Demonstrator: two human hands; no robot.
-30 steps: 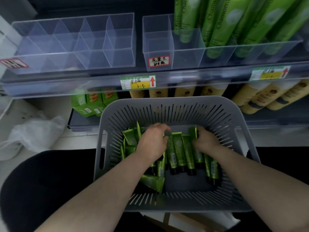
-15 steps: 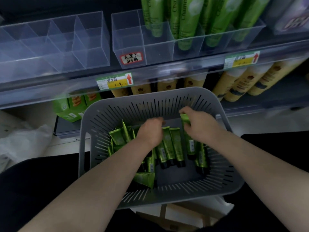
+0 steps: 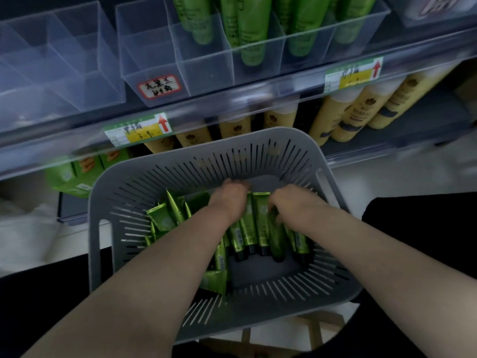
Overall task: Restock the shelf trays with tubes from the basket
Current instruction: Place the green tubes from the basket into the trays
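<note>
Both in the basket [image 3: 103, 228], our left hand [image 3: 228, 200] and right hand [image 3: 294, 205] sat over the far ends of the tubes [image 3: 254, 228], which lay near-to-far, caps nearest us, with the shelf trays [image 3: 144, 47] beyond, though we couldn't tell if either grip was clenched.

basket [image 3: 93, 241] top open | tray [image 3: 149, 60] left cell free | tall green tubes [image 3: 253, 34] fill cells rightward

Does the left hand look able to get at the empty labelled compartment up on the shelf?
Probably yes: the compartment is open-topped, with nothing between it and the left hand, down in the basket among the tubes.
</note>
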